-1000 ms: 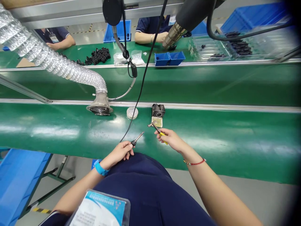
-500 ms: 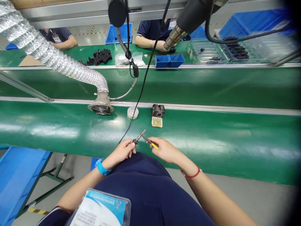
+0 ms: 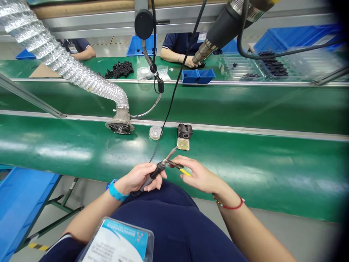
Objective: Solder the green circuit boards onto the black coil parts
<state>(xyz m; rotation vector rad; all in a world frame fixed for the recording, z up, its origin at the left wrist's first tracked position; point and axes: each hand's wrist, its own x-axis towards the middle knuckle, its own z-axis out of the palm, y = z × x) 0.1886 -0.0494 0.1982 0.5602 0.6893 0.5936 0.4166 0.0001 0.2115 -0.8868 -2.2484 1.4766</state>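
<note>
My left hand point(image 3: 137, 177) is closed around the black handle of a soldering iron point(image 3: 160, 167), whose metal tip points up and right over the near edge of the green bench point(image 3: 245, 160). My right hand point(image 3: 197, 175) pinches a yellow-handled pair of tweezers point(image 3: 178, 167), and their tips meet the iron's shaft. Both hands hover just above my lap. A small black iron stand with a yellow sponge point(image 3: 184, 136) sits on the bench right behind them. The iron's black cable point(image 3: 174, 87) rises to the top of the view.
A silver fume duct with a fan mouth point(image 3: 120, 123) rests left of a round tin point(image 3: 155, 132). A hot-air gun point(image 3: 218, 32) hangs overhead. Beyond the conveyor belt, other people work beside black parts point(image 3: 120, 69), blue bins point(image 3: 197, 75) and clear trays point(image 3: 259, 62). A blue crate point(image 3: 19, 203) stands lower left.
My right hand has pulled back from the sponge stand towards my left hand, and the tweezers now meet the iron. My left hand has shifted its grip further down the handle.
</note>
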